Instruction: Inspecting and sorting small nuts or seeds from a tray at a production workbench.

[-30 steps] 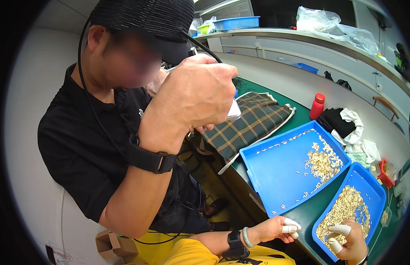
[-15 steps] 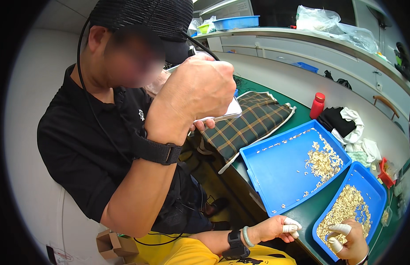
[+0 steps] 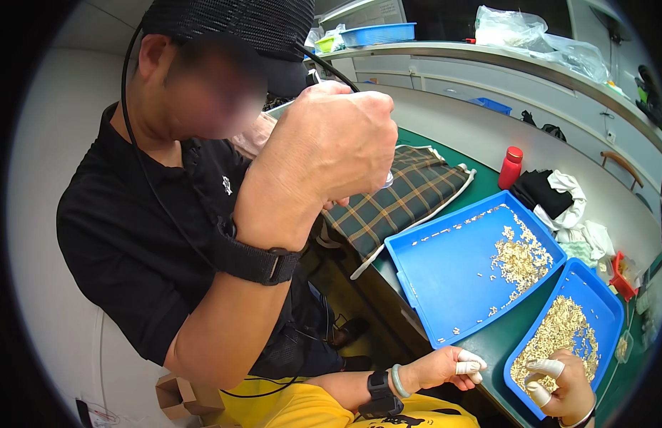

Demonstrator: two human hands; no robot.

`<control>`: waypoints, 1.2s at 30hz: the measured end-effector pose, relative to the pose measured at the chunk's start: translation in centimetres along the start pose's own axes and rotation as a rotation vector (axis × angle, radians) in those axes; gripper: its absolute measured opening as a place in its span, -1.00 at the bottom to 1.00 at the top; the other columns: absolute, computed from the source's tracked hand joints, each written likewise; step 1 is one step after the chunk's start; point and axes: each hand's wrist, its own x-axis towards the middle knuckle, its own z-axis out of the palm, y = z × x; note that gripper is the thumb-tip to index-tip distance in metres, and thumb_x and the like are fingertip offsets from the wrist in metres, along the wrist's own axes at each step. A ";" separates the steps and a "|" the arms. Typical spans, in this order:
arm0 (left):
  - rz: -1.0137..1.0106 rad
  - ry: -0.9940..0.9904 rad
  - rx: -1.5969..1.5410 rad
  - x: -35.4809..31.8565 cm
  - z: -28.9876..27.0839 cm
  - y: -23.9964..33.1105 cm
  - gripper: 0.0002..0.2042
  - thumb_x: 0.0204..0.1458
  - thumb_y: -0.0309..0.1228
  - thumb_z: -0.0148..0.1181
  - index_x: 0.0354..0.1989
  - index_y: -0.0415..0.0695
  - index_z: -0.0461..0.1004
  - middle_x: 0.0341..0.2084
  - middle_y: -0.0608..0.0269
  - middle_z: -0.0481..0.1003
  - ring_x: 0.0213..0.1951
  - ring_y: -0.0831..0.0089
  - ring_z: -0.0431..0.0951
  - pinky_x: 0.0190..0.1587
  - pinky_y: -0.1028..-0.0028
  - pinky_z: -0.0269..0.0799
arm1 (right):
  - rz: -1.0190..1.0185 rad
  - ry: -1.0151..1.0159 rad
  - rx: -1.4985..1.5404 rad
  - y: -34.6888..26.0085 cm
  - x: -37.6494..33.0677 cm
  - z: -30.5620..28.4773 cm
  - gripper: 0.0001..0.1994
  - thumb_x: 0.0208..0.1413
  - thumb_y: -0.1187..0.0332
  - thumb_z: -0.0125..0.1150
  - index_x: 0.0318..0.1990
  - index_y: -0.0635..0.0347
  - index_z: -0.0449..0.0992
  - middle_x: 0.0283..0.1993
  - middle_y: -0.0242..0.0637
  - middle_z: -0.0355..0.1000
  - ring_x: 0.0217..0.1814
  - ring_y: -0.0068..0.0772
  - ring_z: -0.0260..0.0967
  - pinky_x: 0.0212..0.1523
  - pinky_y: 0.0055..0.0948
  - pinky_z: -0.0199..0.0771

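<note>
So closest in there's bright yellow clothing [image 3: 295,410] in the lap, and the left hand [image 3: 456,367] is out just past it, bangle [image 3: 399,382] and chunky black wrist strap [image 3: 379,394] on that arm. Its fingers are curled in with the tips close together, white covers on a couple of them; can't tell if anything's pinched in there. The right hand [image 3: 563,385] is over the near edge of a blue tray [image 3: 582,285], covered thumb and finger spread with a gap between, can't see if they touch the pile below. That pile is loads of small pale pieces [image 3: 559,328], heaped in the tray.

Off to the left is a co-worker in a black shirt [image 3: 124,235], one fist [image 3: 338,143] raised.

A bit further along the green surface [image 3: 489,349] sits a second, bigger blue tray [image 3: 445,274], same sort of bits mostly bunched at its right side. Beyond that: a checked cloth [image 3: 409,189], a red bottle [image 3: 511,170], black fabric [image 3: 541,191], then a shelf [image 3: 445,50] with a blue basket [image 3: 377,34] and clear plastic bags [image 3: 513,28].
</note>
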 end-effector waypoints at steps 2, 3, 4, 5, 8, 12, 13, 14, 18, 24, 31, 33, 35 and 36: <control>-0.008 0.004 0.001 0.0 0.0 0.1 -0.76 0.03 -0.38 -0.01 -0.18 -0.25 0.38 -0.46 0.18 0.47 -0.47 0.53 0.49 -0.43 0.61 0.45 | -0.038 -0.051 -0.042 0.1 0.2 0.0 -0.67 -0.11 0.51 0.05 -0.10 0.17 0.34 -0.39 -0.21 0.35 -0.35 -0.27 0.29 -0.29 -0.40 0.26; -0.010 0.000 0.001 0.0 0.0 0.1 -0.76 0.03 -0.38 -0.01 -0.18 -0.25 0.38 -0.46 0.18 0.47 -0.47 0.53 0.49 -0.43 0.61 0.45 | -0.034 -0.050 -0.045 0.2 0.3 0.2 -0.67 -0.11 0.51 0.05 -0.10 0.17 0.34 -0.39 -0.21 0.35 -0.35 -0.27 0.29 -0.29 -0.40 0.26; -0.007 -0.003 0.000 0.1 0.0 0.0 -0.76 0.02 -0.37 -0.01 -0.19 -0.25 0.38 -0.46 0.18 0.47 -0.47 0.53 0.49 -0.43 0.61 0.45 | -0.077 -0.009 -0.061 0.5 0.7 0.7 -0.70 -0.16 0.49 0.08 -0.17 0.17 0.36 -0.45 -0.27 0.37 -0.42 -0.31 0.29 -0.34 -0.41 0.24; -0.003 -0.004 -0.001 0.1 0.0 0.1 -0.76 0.02 -0.37 -0.01 -0.19 -0.25 0.38 -0.46 0.18 0.48 -0.47 0.53 0.49 -0.43 0.62 0.45 | -0.122 0.031 -0.076 0.8 1.1 1.2 -0.73 -0.21 0.48 0.11 -0.24 0.16 0.38 -0.50 -0.32 0.40 -0.50 -0.35 0.30 -0.40 -0.43 0.22; -0.006 -0.024 -0.007 0.0 0.1 0.1 -0.76 0.02 -0.37 -0.01 -0.19 -0.24 0.38 -0.46 0.19 0.48 -0.47 0.54 0.49 -0.43 0.61 0.44 | -0.159 0.053 -0.107 -0.1 2.5 0.9 -0.76 -0.26 0.46 0.14 -0.31 0.15 0.40 -0.54 -0.37 0.43 -0.56 -0.38 0.31 -0.43 -0.43 0.23; -0.008 -0.016 -0.015 -0.6 0.3 0.2 -0.77 0.02 -0.37 -0.01 -0.19 -0.23 0.39 -0.45 0.20 0.47 -0.47 0.54 0.49 -0.41 0.62 0.44 | -0.173 0.025 0.161 -1.7 7.5 0.4 -0.74 -0.19 0.43 0.16 -0.26 0.20 0.40 -0.45 -0.30 0.44 -0.41 -0.38 0.38 -0.30 -0.43 0.33; -0.010 0.006 -0.018 -0.9 0.2 0.2 -0.77 0.03 -0.37 -0.02 -0.18 -0.21 0.39 -0.44 0.21 0.47 -0.47 0.55 0.48 -0.40 0.62 0.43 | -0.144 -0.034 0.250 -1.7 9.4 0.5 -0.74 -0.15 0.43 0.13 -0.22 0.22 0.38 -0.44 -0.28 0.44 -0.37 -0.41 0.39 -0.26 -0.45 0.34; -0.019 0.011 -0.020 -1.1 0.0 0.3 -0.77 0.03 -0.37 -0.03 -0.17 -0.19 0.39 -0.44 0.23 0.47 -0.47 0.55 0.48 -0.39 0.63 0.42 | -0.103 -0.085 0.331 -1.7 11.1 0.7 -0.73 -0.11 0.44 0.11 -0.19 0.24 0.37 -0.42 -0.27 0.44 -0.33 -0.43 0.39 -0.23 -0.46 0.35; 0.035 0.019 -0.031 -2.4 -0.9 0.3 -0.77 0.03 -0.37 -0.02 -0.18 -0.22 0.39 -0.44 0.23 0.48 -0.47 0.54 0.48 -0.39 0.61 0.42 | 0.051 -0.065 0.785 -0.6 17.2 3.9 -0.75 0.05 0.36 -0.05 -0.12 0.24 0.35 -0.37 -0.26 0.43 -0.36 -0.47 0.38 -0.27 -0.51 0.36; 0.114 0.084 -0.068 -4.8 -3.2 0.8 -0.76 0.00 -0.37 0.02 -0.21 -0.26 0.39 -0.45 0.16 0.48 -0.48 0.46 0.50 -0.40 0.56 0.45 | 0.173 -0.173 0.995 -2.5 22.9 8.2 -0.72 0.12 0.26 -0.15 -0.11 0.22 0.34 -0.34 -0.24 0.42 -0.38 -0.46 0.37 -0.31 -0.54 0.35; 0.134 0.152 -0.088 -6.1 -4.6 1.3 -0.78 -0.01 -0.41 0.02 -0.22 -0.26 0.40 -0.46 0.16 0.48 -0.47 0.45 0.50 -0.39 0.55 0.45 | 0.207 -0.091 1.312 -2.9 28.0 9.9 -0.58 0.10 0.09 -0.18 -0.04 0.24 0.25 -0.33 -0.24 0.40 -0.44 -0.48 0.35 -0.38 -0.57 0.33; 0.147 0.150 -0.106 -6.2 -4.6 1.4 -0.79 -0.01 -0.42 0.02 -0.23 -0.26 0.41 -0.46 0.17 0.49 -0.46 0.44 0.50 -0.39 0.55 0.45 | 0.203 -0.089 1.366 -2.7 28.9 9.8 -0.57 0.11 0.05 -0.21 -0.06 0.23 0.26 -0.33 -0.24 0.40 -0.43 -0.46 0.35 -0.38 -0.55 0.33; 0.152 0.154 -0.104 -6.3 -4.6 1.4 -0.79 -0.01 -0.42 0.02 -0.23 -0.26 0.41 -0.46 0.17 0.49 -0.46 0.44 0.50 -0.39 0.54 0.45 | 0.192 -0.085 1.400 -2.7 29.5 9.6 -0.56 0.11 0.04 -0.23 -0.07 0.23 0.27 -0.33 -0.24 0.40 -0.43 -0.46 0.35 -0.39 -0.55 0.33; 0.149 0.152 -0.109 -6.2 -4.8 1.4 -0.79 -0.01 -0.43 0.02 -0.23 -0.26 0.41 -0.46 0.17 0.49 -0.46 0.44 0.50 -0.39 0.54 0.45 | 0.184 -0.092 1.424 -2.7 29.8 9.8 -0.56 0.11 0.03 -0.23 -0.08 0.23 0.28 -0.33 -0.25 0.39 -0.43 -0.45 0.35 -0.39 -0.54 0.33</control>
